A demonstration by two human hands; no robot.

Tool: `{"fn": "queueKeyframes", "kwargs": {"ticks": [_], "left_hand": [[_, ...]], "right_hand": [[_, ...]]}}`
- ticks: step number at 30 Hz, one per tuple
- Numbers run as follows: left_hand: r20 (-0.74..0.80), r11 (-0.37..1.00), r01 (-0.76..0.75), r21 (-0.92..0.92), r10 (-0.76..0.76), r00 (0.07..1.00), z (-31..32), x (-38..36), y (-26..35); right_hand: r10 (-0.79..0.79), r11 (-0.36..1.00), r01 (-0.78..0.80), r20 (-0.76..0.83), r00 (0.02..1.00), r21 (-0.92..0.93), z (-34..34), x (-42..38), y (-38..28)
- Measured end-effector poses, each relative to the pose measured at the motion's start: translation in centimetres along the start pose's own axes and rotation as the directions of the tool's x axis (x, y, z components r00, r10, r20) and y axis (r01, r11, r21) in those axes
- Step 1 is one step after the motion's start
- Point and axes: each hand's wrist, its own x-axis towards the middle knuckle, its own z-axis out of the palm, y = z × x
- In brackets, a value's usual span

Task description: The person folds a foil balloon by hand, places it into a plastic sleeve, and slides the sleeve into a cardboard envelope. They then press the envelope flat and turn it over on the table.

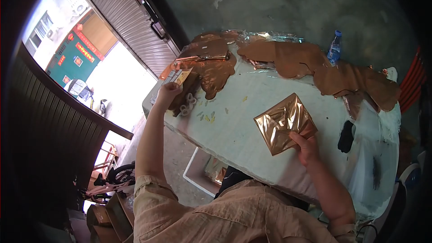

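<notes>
My right hand grips the lower right edge of a flat, square gold foil packet, thumb on top, over the table. At the far left end of the table, my left hand is closed on a small yellow-and-white card. That hand is beside a brown box, whose contents I cannot make out. Clear rings lie by the box. Small yellowish slips are scattered on the tabletop between my hands.
Brown sheets and plastic wrap line the table's far edge. A blue-capped bottle stands behind them. A black item lies at the right. Below the near edge is a white bin; cardboard boxes stand lower left.
</notes>
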Motion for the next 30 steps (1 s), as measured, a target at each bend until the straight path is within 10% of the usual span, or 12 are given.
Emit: {"fn": "queueKeyframes", "kwargs": {"ticks": [5,12,16,18,26,30], "left_hand": [[-0.047,0.972,0.079,-0.223,-0.091,0.995,-1.4,-0.7,2.1],[-0.209,0.867,-0.281,-0.412,0.211,0.955,-3.1,-4.2,11.8],[0.026,0.837,-0.157,-0.524,0.2,0.979,1.7,-7.6,13.4],[0.061,0.981,-0.101,-0.167,0.112,0.992,5.6,-9.8,13.3],[0.08,0.837,-0.515,0.185,0.51,0.857,15.2,-16.4,12.2],[0.025,0.814,-0.494,0.305,0.511,0.859,12.8,-14.9,9.9]], "right_hand": [[-0.053,0.998,0.053,0.0,0.999,0.022,-0.1,0.1,0.3],[0.037,0.997,-0.034,-0.051,0.998,0.07,-0.6,0.2,-1.3],[0.024,0.984,-0.023,-0.005,1.0,0.178,-0.3,0.1,-4.4],[-0.013,0.982,0.001,0.063,0.998,0.186,-0.9,0.0,-4.5],[0.042,0.997,-0.045,0.05,0.998,0.068,-1.3,0.1,-2.1],[0.05,0.997,-0.053,0.051,0.997,0.061,-1.2,0.1,-1.9]]}}
